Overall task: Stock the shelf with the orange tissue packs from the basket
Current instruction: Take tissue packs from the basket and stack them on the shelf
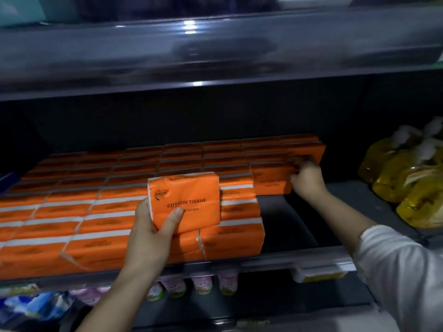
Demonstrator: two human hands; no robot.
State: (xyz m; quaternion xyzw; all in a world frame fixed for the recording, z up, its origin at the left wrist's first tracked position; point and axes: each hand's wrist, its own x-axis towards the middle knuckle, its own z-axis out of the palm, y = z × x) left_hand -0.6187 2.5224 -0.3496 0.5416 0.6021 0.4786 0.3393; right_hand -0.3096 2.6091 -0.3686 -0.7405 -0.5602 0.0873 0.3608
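My left hand (pixel 153 226) grips an orange tissue pack (pixel 189 200) marked COTTON TISSUE, held upright in front of the shelf. Rows of orange tissue packs (pixel 100 195) cover the left and middle of the dark shelf (pixel 306 226). My right hand (pixel 304 176) reaches to the back right, its fingers curled on the end of an orange pack (pixel 309 149) at the far end of the back row. Another orange pack (pixel 271 180) stands just left of that hand. The basket is out of view.
Yellow liquid bottles (pixel 407 178) stand on the shelf at the right. Bare shelf floor lies between the packs and the bottles. An upper shelf board (pixel 215 56) hangs close overhead. Pink bottles (pixel 201 283) and blue packets (pixel 36 305) fill the shelf below.
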